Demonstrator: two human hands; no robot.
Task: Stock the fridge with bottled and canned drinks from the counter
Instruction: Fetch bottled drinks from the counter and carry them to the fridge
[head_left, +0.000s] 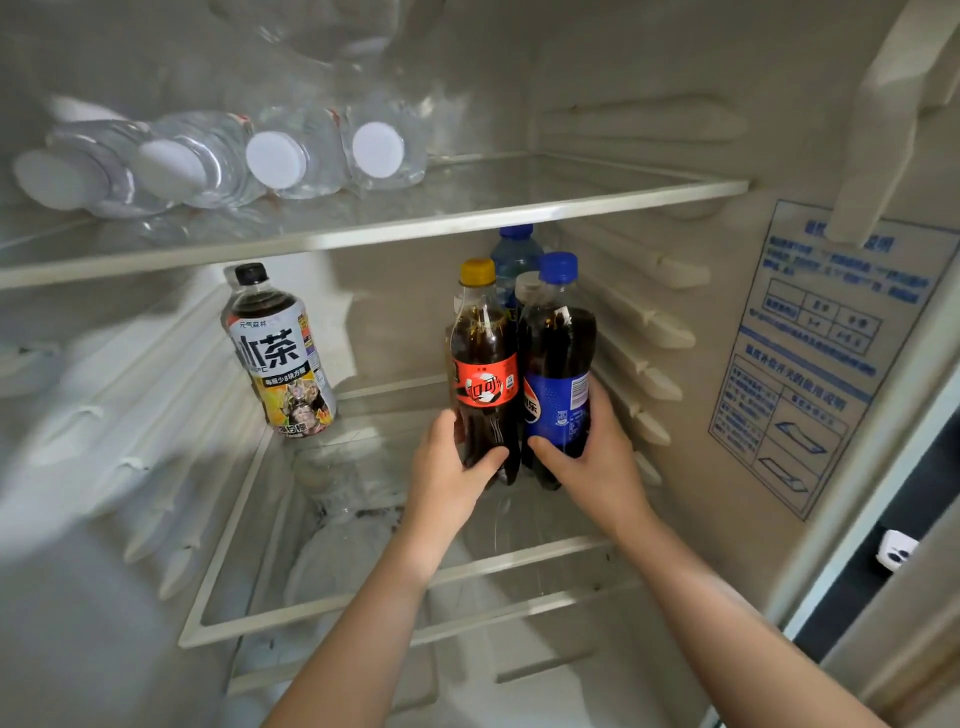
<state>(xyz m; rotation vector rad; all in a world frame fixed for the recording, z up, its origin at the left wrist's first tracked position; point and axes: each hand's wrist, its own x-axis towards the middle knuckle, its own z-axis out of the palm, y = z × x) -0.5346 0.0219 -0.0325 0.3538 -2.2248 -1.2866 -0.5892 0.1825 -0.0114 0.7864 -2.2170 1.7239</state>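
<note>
Our forearms (363, 623) reach in from six o'clock. Our left hand (447, 465) curls its fingers (488, 460) round a red-labelled cola bottle (483, 384). Our right hand (597, 460) grips a blue Pepsi bottle (558, 374) at its three o'clock. Both stand upright over the fridge's middle shelf (519, 560), likely packed close to save room.

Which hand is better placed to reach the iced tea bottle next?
Probably the left hand: it holds the red-label cola nearer the iced tea bottle; the right hand holds the blue-label cola by the right wall.

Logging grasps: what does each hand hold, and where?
Left hand grips the yellow-capped, red-labelled cola bottle by its lower body; right hand, the blue-capped, blue-labelled cola bottle likewise.
</note>
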